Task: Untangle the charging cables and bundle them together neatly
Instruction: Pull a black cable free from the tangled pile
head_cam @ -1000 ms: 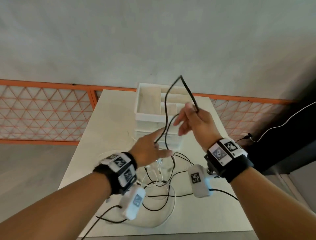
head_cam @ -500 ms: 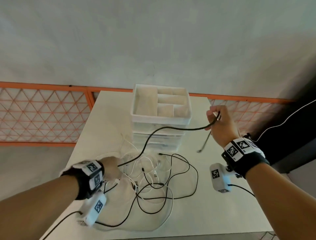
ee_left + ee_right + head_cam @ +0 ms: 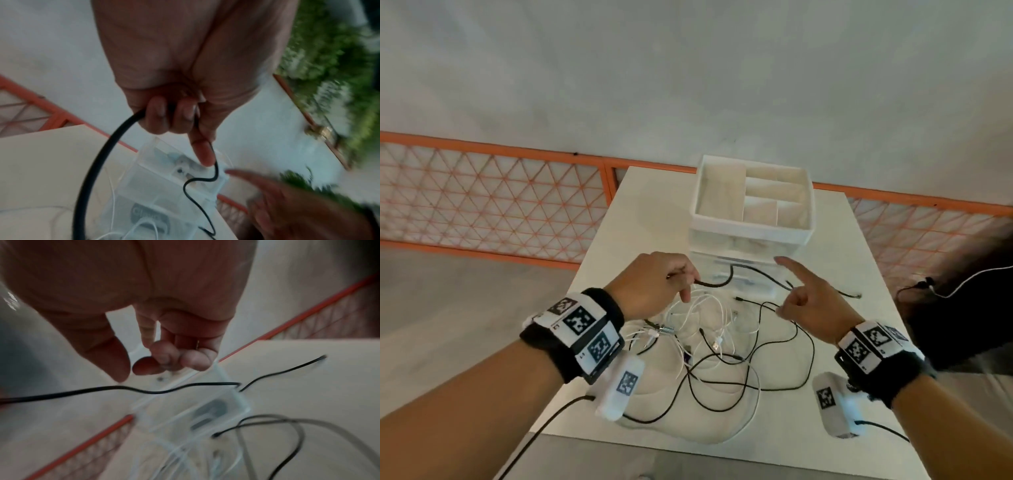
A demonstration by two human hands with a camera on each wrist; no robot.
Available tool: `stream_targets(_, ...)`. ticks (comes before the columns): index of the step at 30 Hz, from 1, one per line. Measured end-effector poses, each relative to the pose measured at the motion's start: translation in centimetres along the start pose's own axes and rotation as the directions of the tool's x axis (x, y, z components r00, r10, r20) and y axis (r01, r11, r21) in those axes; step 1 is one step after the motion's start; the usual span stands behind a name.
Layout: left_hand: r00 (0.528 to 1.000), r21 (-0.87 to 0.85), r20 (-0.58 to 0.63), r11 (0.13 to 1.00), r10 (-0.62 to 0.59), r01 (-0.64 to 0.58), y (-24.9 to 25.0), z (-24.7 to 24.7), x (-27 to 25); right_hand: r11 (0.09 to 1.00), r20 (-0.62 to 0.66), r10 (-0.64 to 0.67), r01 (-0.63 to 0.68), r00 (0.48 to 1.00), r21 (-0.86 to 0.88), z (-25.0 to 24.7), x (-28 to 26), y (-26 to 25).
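A loose tangle of white and black charging cables [image 3: 722, 342] lies on the white table [image 3: 640, 219]. My left hand [image 3: 678, 284] is raised over the tangle with its fingers curled round one black cable [image 3: 714, 284]. That cable runs right past the front of the organizer, and its far end [image 3: 856, 294] lies on the table. In the left wrist view the left hand [image 3: 176, 116] grips the cable [image 3: 96, 164], which loops down from it. My right hand [image 3: 801, 301] hovers just right of the cable, index finger out, holding nothing. The black cable [image 3: 115, 387] passes under the empty right hand [image 3: 164, 363].
A white organizer [image 3: 751, 228] with open top compartments and clear drawers stands at the back of the table, just beyond both hands. An orange mesh fence [image 3: 482, 195] and a grey wall lie behind. A dark object with a thin white lead [image 3: 962, 284] sits off the right edge.
My right hand let go of the black cable and came in toward the middle. My left hand rose from the tangle toward the organizer with the cable. The cable's far end dropped onto the table.
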State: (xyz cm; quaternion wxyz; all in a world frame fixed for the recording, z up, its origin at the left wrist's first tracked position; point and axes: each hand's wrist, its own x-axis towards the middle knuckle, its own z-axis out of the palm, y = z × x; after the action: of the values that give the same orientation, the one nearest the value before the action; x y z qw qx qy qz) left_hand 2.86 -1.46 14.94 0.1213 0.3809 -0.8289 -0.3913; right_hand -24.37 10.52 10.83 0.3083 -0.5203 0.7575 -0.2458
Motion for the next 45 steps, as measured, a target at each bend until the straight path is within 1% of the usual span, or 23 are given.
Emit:
stream_targets(1,0.999,0.016,0.029,0.999,0.032,-0.033,0.3,0.6,-0.3,0.998,0.045,-0.050,0.048,0.998,0.039,1.0,-0.3,-1.3)
stream_targets(3,0.993,-0.022,0.060,0.995,0.098,-0.097,1.0,1.6,-0.8,0.996,0.145,-0.087,0.091,0.986,-0.021,3.5,-0.6,-3.0)
stream_targets(4,0.991,-0.059,0.049,0.991,0.123,-0.120,1.2,1.9,-1.1,0.992,0.146,-0.077,0.090,0.986,-0.083,4.6,-0.6,-3.2)
stream_targets(6,0.992,-0.112,0.002,0.986,0.127,-0.126,0.9,1.8,-1.5,0.992,0.102,0.009,0.004,0.995,-0.127,5.8,-0.3,-2.4)
stream_targets(8,0.998,-0.050,-0.005,0.997,0.059,-0.059,-0.7,1.0,-2.1,0.981,0.056,0.149,-0.141,0.987,-0.136,5.2,0.1,-0.6)
stream_targets(11,0.977,0.156,0.186,0.985,-0.107,0.078,-4.1,0.5,-2.9,0.941,-0.178,0.226,-0.262,0.958,-0.215,2.9,0.7,2.1)
stream_targets(12,0.956,0.181,0.248,0.977,-0.155,0.112,-5.0,1.0,-3.3,0.945,-0.227,0.203,-0.251,0.953,-0.208,2.3,0.8,2.8)
stream_targets(13,0.941,0.192,0.278,0.971,-0.193,0.143,-5.7,1.6,-3.6,0.951,-0.212,0.169,-0.216,0.962,-0.221,2.1,0.7,3.0)
stream_targets(15,0.943,0.170,0.208,0.959,-0.259,0.226,-6.7,2.9,-3.9,0.961,-0.119,0.107,-0.134,0.987,-0.242,2.9,0.2,3.0)
stream_targets(17,0.933,0.061,0.030,0.933,-0.358,0.355,-7.4,3.8,-4.0,0.963,-0.139,0.026,-0.062,0.990,-0.264,4.9,-0.6,3.3)
stream_targets(18,0.911,-0.008,-0.058,0.913,-0.408,0.408,-7.7,4.1,-3.9,0.963,-0.163,-0.014,-0.030,0.986,-0.266,6.2,-1.0,3.8)
stream_targets(20,0.873,-0.169,-0.150,0.882,-0.465,0.441,-8.0,4.3,-3.7,0.945,-0.111,-0.022,-0.015,0.994,-0.326,8.9,-1.6,4.3)
stream_targets(22,0.879,-0.304,-0.144,0.866,-0.454,0.397,-7.6,4.2,-3.5,0.905,0.044,0.039,-0.017,0.998,-0.425,11.3,-1.9,4.5)
stream_targets(24,0.903,-0.392,-0.131,0.858,-0.408,0.331,-6.4,3.9,-3.4,0.879,0.135,0.110,-0.033,0.985,-0.476,13.2,-1.7,4.6)
stream_targets(28,0.935,-0.599,-0.134,0.778,-0.329,0.188,-3.8,2.4,-2.6,0.805,0.117,0.129,-0.035,0.985,-0.592,13.8,-0.6,3.0)
stream_targets(29,0.937,-0.631,-0.142,0.759,-0.318,0.162,-3.3,2.0,-2.5,0.811,0.091,0.109,-0.035,0.990,-0.584,13.4,-0.4,2.4)
stream_targets(32,0.938,-0.675,-0.171,0.729,-0.301,0.111,-2.7,1.2,-2.2,0.908,-0.038,0.015,-0.029,0.999,-0.419,10.4,0.6,0.2)
stream_targets(34,0.947,-0.677,-0.174,0.731,-0.270,0.084,-2.3,1.3,-2.0,0.963,-0.120,-0.128,0.095,0.984,-0.250,7.5,1.0,-1.7)
stream_targets(36,0.964,-0.636,-0.168,0.770,-0.204,0.053,-1.2,1.8,-1.7,0.957,-0.179,-0.282,0.263,0.943,-0.125,4.6,0.7,-4.7)
stream_targets(37,0.973,-0.610,-0.166,0.792,-0.162,0.028,-0.3,2.3,-1.5,0.948,-0.201,-0.317,0.311,0.927,-0.064,3.4,0.4,-6.2)
stream_targets(39,0.984,-0.563,-0.160,0.826,-0.083,-0.022,1.5,3.3,-0.9,0.937,-0.236,-0.290,0.326,0.927,0.129,1.6,-0.1,-9.1)
stream_targets(41,0.990,-0.557,-0.136,0.829,-0.042,-0.042,3.0,4.5,-0.1,0.876,-0.269,-0.243,0.330,0.932,0.352,0.1,-0.4,-11.0)
stream_targets(45,0.997,-0.619,-0.074,0.785,-0.040,-0.014,4.6,6.3,0.6,0.671,-0.325,-0.173,0.353,0.930,0.652,-1.7,-0.9,-12.1)
